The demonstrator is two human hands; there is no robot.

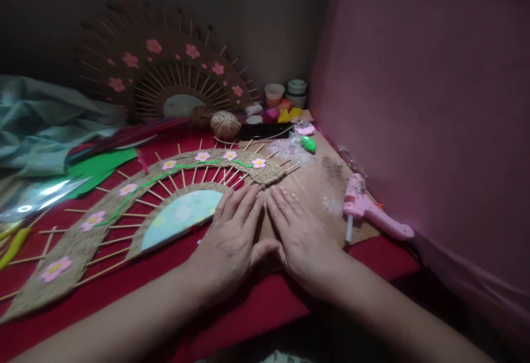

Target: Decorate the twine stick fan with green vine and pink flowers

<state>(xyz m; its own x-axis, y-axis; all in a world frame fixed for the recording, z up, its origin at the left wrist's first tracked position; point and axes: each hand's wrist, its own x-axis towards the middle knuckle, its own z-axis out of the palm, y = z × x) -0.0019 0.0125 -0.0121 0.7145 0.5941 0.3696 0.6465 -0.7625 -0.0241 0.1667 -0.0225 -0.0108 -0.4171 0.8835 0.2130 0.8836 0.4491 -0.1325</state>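
Note:
My left hand (232, 236) lies palm down, fingers stretched out, at the right end of a woven twine fan (157, 186). Beside it my right hand (304, 236) rests flat on a cardboard sheet (314, 186), its thumb meeting the left one. Anything beneath the palms is hidden. Thin sticks spread through the fan. Pink clay flowers (93, 220) and a green clay vine (161, 177) run along its band. A light blue half circle (182, 217) fills its centre, close to my left fingers.
A pink glue gun (366, 208) lies on the cardboard's right side. Green clay (308, 143) and a twine ball (226, 126) sit further back. Behind them leans a larger flowered fan (136, 81). Yellow-handled scissors (14, 247) lie at left. A pink wall (426, 103) bounds the right.

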